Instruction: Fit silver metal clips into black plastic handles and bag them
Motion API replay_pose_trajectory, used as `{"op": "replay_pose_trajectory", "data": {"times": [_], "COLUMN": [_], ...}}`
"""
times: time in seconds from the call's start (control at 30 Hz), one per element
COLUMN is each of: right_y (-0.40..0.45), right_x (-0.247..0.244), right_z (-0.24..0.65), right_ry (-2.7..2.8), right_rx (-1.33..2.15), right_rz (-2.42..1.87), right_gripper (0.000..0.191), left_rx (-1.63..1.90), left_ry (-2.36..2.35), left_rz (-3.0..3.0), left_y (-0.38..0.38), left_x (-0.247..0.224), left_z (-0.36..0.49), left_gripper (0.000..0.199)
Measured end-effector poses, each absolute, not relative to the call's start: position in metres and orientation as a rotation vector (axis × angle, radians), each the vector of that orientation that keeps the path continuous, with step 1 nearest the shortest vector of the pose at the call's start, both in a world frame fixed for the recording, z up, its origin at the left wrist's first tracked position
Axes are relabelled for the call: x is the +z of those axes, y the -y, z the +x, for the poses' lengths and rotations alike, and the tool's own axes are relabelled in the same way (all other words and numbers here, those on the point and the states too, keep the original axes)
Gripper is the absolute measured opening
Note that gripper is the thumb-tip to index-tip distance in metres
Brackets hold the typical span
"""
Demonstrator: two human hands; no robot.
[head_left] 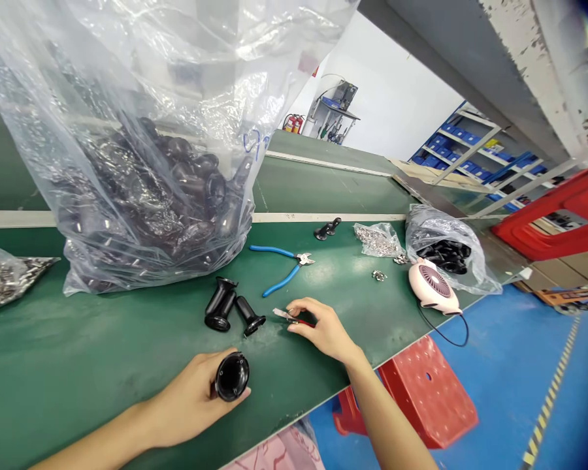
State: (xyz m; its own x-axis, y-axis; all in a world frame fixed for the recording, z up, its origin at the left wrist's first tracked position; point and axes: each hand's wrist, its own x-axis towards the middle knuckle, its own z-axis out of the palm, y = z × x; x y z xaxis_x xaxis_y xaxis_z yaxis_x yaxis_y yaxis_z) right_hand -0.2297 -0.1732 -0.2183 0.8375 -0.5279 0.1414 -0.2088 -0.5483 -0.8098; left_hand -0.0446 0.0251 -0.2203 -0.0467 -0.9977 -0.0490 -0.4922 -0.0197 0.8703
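My left hand (196, 399) is wrapped round a black flared plastic part (232, 376), whose round hollow opening faces up. To its right, my right hand (318, 326) has thumb and fingertips closed on a small tool (301, 321) with a red handle and a pale, flat tip pointing left. Beyond my hands, several black flanged parts (220, 305) stand and lie on the green table (102, 352). Pliers with blue handles (285, 281) lie open farther back.
A big clear bag of dark parts (151, 196) fills the back left. Small metal pieces (379, 275), a bag of screws (378, 239), a bag of black parts (445, 251) and a pink fan (434, 287) sit at the right. A red stool (428, 391) stands below the edge.
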Motion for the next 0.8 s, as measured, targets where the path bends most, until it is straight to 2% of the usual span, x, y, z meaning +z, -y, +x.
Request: {"op": "replay_pose_trajectory", "data": {"times": [0.23, 0.43, 0.6, 0.7, 0.8], "right_y": [0.189, 0.199, 0.168, 0.132, 0.101], "right_x": [-0.231, -0.216, -0.200, -0.191, -0.185], "right_z": [-0.220, -0.204, -0.201, -0.200, -0.197], "right_ry": [-0.652, -0.588, -0.491, -0.431, -0.349], "right_rx": [-0.836, -0.916, -0.901, -0.718, -0.574], "right_rz": [-1.694, -1.543, -1.568, -1.636, -1.785], "right_gripper": [0.043, 0.054, 0.041, 0.031, 0.030], "left_rx": [-0.982, -0.981, -0.989, -1.030, -1.069], "left_ry": [1.628, 1.622, 1.553, 1.484, 1.447], "left_rz": [1.589, 1.578, 1.563, 1.525, 1.438], "left_y": [-0.023, -0.023, -0.024, -0.024, -0.024], "left_x": [-0.218, -0.216, -0.222, -0.223, -0.221], "left_z": [-0.045, -0.046, -0.044, -0.042, -0.041], "left_gripper": [0.030, 0.029, 0.028, 0.025, 0.019]}}
